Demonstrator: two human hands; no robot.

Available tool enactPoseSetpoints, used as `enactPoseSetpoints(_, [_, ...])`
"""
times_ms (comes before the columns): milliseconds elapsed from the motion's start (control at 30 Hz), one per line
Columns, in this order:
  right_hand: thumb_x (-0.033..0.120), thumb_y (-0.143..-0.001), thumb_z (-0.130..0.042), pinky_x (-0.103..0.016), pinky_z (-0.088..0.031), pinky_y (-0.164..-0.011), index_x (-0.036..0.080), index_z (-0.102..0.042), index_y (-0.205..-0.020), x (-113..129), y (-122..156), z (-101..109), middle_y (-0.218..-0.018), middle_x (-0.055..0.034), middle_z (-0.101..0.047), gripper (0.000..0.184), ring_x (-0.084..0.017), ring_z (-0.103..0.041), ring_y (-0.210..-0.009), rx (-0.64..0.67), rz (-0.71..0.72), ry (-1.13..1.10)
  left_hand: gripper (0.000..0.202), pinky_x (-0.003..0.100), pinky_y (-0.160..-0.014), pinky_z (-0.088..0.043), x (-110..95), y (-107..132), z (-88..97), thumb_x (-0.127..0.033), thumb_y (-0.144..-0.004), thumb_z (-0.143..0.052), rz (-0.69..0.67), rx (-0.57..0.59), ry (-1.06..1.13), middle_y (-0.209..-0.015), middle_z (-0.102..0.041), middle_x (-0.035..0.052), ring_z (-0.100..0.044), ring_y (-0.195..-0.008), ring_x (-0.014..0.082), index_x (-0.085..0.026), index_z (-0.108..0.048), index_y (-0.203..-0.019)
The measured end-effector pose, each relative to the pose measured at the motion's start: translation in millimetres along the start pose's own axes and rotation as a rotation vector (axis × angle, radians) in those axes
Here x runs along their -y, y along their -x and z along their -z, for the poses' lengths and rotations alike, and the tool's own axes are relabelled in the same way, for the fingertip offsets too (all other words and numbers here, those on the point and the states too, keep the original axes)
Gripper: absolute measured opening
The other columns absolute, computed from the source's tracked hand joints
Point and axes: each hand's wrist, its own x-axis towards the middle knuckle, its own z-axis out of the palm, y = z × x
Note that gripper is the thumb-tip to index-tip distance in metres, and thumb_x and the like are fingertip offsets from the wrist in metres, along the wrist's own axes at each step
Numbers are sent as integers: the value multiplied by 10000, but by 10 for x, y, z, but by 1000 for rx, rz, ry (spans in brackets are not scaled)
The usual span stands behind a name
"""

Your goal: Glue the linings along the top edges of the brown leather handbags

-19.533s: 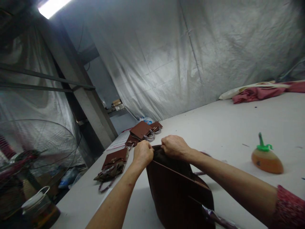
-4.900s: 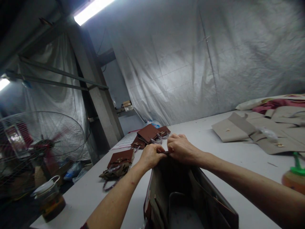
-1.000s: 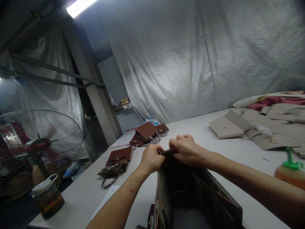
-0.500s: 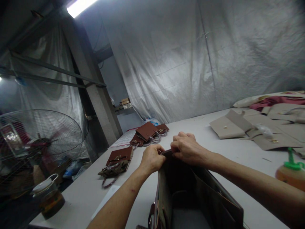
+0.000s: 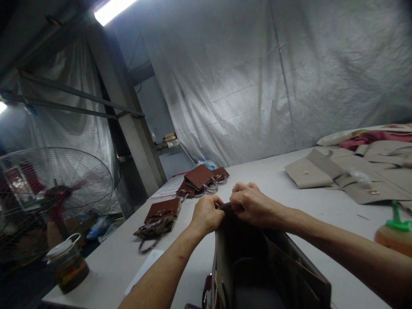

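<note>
A handbag [image 5: 298,268] with a dark lining stands open towards me at the table's near edge. Its far end is pinched between my two hands. My left hand [image 5: 207,214] is closed on the left part of that rim, thumb and fingers pressed together. Close beside it, my right hand [image 5: 252,204] is closed over the same rim, its fingers curled down. The hands hide the part of the rim between them. Low on the bag's left side, a reddish-brown piece with metal fittings [image 5: 207,287] shows.
Brown handbags [image 5: 162,212] lie at the left of the white table [image 5: 257,174], with more brown pieces [image 5: 198,177] behind. Beige bag parts [image 5: 310,169] are piled at right near a green-capped bottle [image 5: 394,234]. A jar of dark liquid [image 5: 67,266] stands front left. A fan [image 5: 58,193] is beyond.
My right hand has shifted slightly left and down along the bag's rim. Both hands keep their hold, and the whole view has moved a little.
</note>
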Motion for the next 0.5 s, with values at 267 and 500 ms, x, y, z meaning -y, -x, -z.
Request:
enactPoseSetpoints(267, [21,-689,-583,-286,-313,-683,153,-650,-653,-10,-24,10,-755,-69,-603,152,-193,-533,-747,-47,-215,-1,194,220,-566,-398,65,-25,-40,-152,-644,-649,-23,39,31,-707,-702,8,-587,-636,143,-185,-755,-803])
enactPoseSetpoints(500, [4,-677,-591,-258,-329,-684,165,-626,-643,10,-15,-7,-750,-38,-602,168,-168,-537,-754,-100,-225,-59,145,216,-564,-402,62,-20,-18,-207,-658,-679,-40,52,53,-671,-679,8,-575,-633,143,-177,-756,-777])
